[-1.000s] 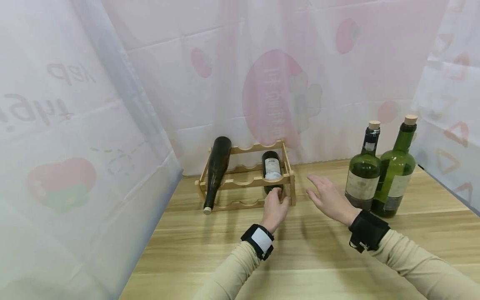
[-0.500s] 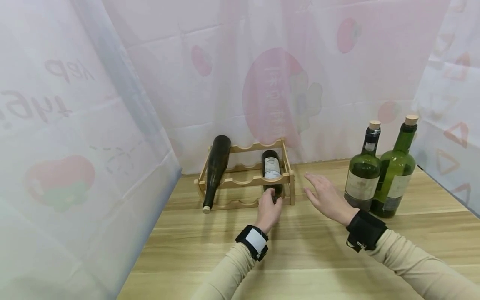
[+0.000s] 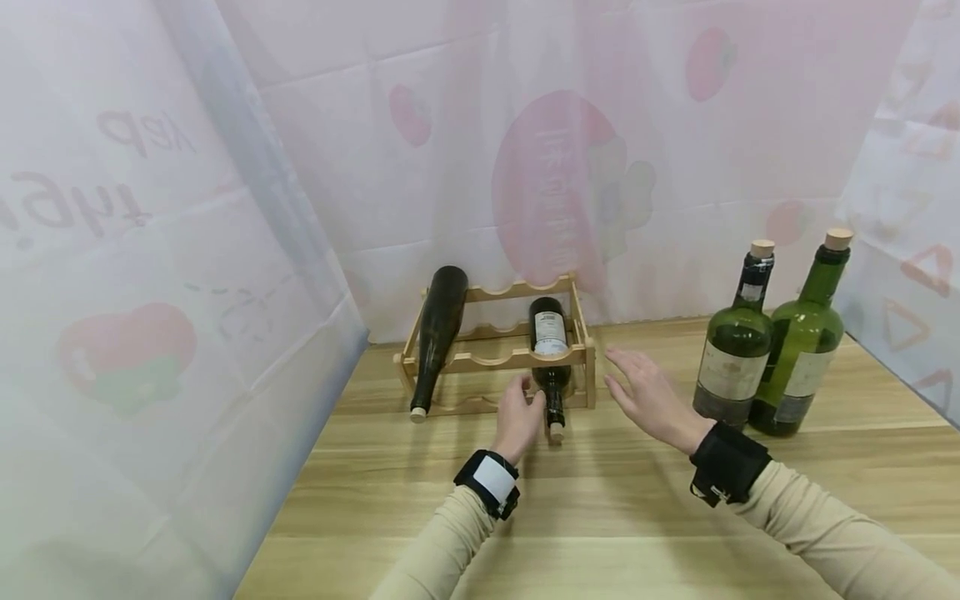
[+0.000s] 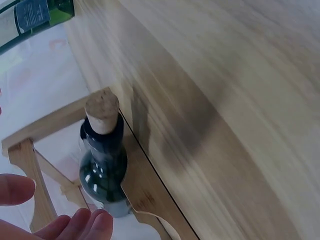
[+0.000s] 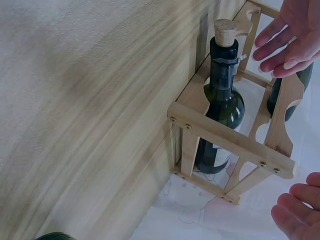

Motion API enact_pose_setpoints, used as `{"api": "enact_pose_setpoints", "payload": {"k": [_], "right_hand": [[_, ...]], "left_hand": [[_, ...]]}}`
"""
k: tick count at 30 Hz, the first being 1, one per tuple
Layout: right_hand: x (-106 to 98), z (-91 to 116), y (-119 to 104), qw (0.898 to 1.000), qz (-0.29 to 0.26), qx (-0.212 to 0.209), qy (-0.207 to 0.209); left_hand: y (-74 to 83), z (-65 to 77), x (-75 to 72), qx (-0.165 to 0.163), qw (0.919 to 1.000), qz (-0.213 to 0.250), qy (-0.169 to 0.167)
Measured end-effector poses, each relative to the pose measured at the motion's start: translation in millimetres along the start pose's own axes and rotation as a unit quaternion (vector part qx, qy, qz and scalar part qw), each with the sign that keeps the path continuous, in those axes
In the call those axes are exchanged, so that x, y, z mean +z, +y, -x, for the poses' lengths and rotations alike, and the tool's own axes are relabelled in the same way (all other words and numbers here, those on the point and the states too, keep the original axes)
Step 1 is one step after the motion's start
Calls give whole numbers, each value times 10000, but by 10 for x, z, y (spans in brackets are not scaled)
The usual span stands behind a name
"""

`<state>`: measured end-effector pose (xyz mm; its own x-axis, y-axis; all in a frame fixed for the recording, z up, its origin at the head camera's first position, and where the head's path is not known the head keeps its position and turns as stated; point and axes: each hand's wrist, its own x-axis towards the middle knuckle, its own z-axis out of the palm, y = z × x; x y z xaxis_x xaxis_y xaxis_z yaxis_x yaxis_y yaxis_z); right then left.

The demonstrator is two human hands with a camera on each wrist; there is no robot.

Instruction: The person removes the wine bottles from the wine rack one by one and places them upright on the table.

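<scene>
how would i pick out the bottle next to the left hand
Find the wooden rack at the back of the table. On its lower tier, at the right end, beside the left hand, a dark bottle lies with its cork toward the viewer. Its pale label sets it apart from the upper bottle at the rack's left end, which shows none.

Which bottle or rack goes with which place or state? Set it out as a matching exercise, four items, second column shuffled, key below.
Things
1. dark, unlabelled-looking, long-necked glass bottle
2. pale wooden two-tier rack
3. dark, white-labelled glass bottle
4. light-green glass bottle with a pale label

Places and states
A. lying in the lower tier
B. standing upright on the wood-grained table
C. lying across the top tier, left end
D. supporting two bottles

Pairs: 1-C, 2-D, 3-A, 4-B
</scene>
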<state>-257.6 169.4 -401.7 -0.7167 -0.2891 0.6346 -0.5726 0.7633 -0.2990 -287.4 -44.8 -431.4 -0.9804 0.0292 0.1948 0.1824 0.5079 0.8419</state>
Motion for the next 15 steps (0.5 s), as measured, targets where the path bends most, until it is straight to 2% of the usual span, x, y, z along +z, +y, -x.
{"api": "enact_pose_setpoints", "payload": {"k": [8, 15], "right_hand": [[14, -24, -45, 10000, 32, -62, -8], [47, -10, -38, 9999, -17, -102, 4]], "left_hand": [[-96, 19, -129, -130, 9998, 58, 162], [-165, 19, -216, -228, 9997, 55, 101]]}}
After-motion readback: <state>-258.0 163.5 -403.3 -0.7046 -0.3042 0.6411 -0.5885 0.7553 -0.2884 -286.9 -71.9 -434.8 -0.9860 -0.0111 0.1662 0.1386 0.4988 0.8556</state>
